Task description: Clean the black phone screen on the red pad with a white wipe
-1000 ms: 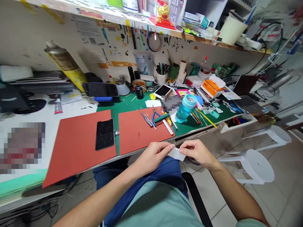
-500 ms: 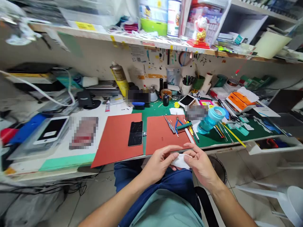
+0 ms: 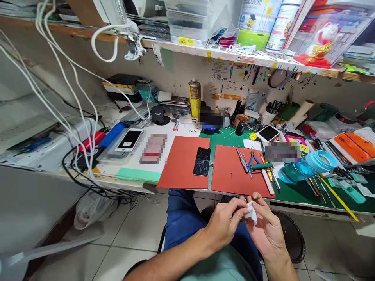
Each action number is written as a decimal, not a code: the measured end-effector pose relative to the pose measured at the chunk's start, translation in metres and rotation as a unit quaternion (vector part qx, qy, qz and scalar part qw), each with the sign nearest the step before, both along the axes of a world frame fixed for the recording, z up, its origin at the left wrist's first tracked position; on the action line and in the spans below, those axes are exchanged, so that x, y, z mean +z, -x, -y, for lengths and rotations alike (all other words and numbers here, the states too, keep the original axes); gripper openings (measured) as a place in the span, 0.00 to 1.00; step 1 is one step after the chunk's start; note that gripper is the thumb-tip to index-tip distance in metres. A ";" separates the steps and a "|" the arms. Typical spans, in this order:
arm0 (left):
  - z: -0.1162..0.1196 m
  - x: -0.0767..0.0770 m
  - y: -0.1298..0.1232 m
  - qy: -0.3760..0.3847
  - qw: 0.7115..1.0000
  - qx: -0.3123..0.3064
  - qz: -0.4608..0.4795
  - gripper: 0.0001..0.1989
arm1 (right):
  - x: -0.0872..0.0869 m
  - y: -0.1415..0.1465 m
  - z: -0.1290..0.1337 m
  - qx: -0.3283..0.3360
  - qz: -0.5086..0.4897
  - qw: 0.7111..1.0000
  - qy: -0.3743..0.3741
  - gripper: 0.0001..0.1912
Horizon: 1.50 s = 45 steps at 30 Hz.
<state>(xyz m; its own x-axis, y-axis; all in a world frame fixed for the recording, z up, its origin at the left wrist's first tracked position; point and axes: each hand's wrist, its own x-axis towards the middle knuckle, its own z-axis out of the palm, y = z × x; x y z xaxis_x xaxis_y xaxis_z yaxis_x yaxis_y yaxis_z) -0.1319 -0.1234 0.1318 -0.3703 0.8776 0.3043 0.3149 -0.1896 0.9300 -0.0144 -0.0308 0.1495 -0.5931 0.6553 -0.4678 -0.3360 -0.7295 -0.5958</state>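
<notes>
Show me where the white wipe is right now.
In the head view, the white wipe is held between the person's left hand and right hand, above their lap, just in front of the near edge of the right-hand red mat.

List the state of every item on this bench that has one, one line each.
Left hand: pinching the white wipe.
Right hand: pinching the white wipe.
White wipe: bunched between both hands.
Black smartphone: face up on the red mat, glass cracked.
Red mat: lying flat.
Spray can: upright.
White smartphone: face up, screen dark.
</notes>
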 end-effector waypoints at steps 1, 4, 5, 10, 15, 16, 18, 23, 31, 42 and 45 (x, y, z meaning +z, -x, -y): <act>0.002 0.001 0.004 -0.008 0.999 0.003 -0.039 0.09 | 0.000 0.001 -0.001 -0.007 0.003 1.000 -0.008 0.21; 0.014 0.010 0.030 0.011 0.983 0.074 -0.166 0.08 | -0.001 0.001 -0.009 -0.018 0.031 0.999 -0.032 0.20; 0.020 0.014 0.043 0.040 0.971 0.125 -0.198 0.09 | -0.001 0.000 -0.012 -0.014 0.045 0.998 -0.039 0.20; 0.053 0.039 0.137 0.186 0.900 0.300 -0.254 0.14 | -0.010 -0.005 -0.028 0.030 0.098 0.991 -0.082 0.18; 0.033 0.069 0.211 0.228 0.878 0.103 -0.409 0.18 | -0.018 0.002 -0.035 0.073 0.134 0.979 -0.134 0.18; 0.021 0.074 0.220 0.257 0.860 0.087 -0.432 0.18 | -0.019 0.004 -0.035 0.077 0.139 0.977 -0.145 0.18; -0.009 0.079 0.231 0.303 0.832 0.091 -0.455 0.19 | -0.021 0.010 -0.035 0.069 0.153 0.970 -0.173 0.19; -0.069 0.079 0.246 0.314 0.811 -0.040 -0.492 0.18 | -0.026 0.027 -0.041 0.035 0.209 0.951 -0.223 0.20; -0.087 0.067 0.271 0.190 0.735 -0.265 -0.595 0.34 | -0.037 0.044 -0.044 0.028 0.234 0.948 -0.212 0.20; -0.093 0.057 0.273 0.146 0.786 -0.309 -0.515 0.22 | -0.043 0.043 -0.033 -0.004 0.234 0.947 -0.219 0.19; -0.091 0.056 0.275 0.147 0.770 -0.320 -0.532 0.22 | -0.045 0.043 -0.033 -0.001 0.237 0.947 -0.219 0.19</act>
